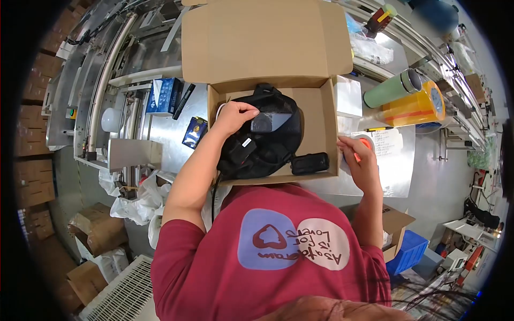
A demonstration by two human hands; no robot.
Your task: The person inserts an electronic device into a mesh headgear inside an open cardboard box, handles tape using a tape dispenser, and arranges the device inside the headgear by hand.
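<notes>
An open cardboard box (317,120) lies in front of me, its lid raised at the back. Inside it is a black mesh-and-strap item (289,136), perhaps a bag or harness, whose kind I cannot make out. My left hand (234,117) reaches over it, thumb and fingers pinched at the corner of a clear greyish plastic piece (273,122). A small black case (310,163) sits in the box's near right corner. Beside the right wall is my right hand (360,158), fingers loosely apart, fingertips at the wall's outside, next to an orange-cored tape roll (367,142).
Left of the box are a blue carton (164,96), a black marker (184,101) and a dark blue packet (194,132). To the right stand a white box (349,96), a green tumbler (385,92), a large yellow tape roll (415,107) and a handwritten sheet (386,147).
</notes>
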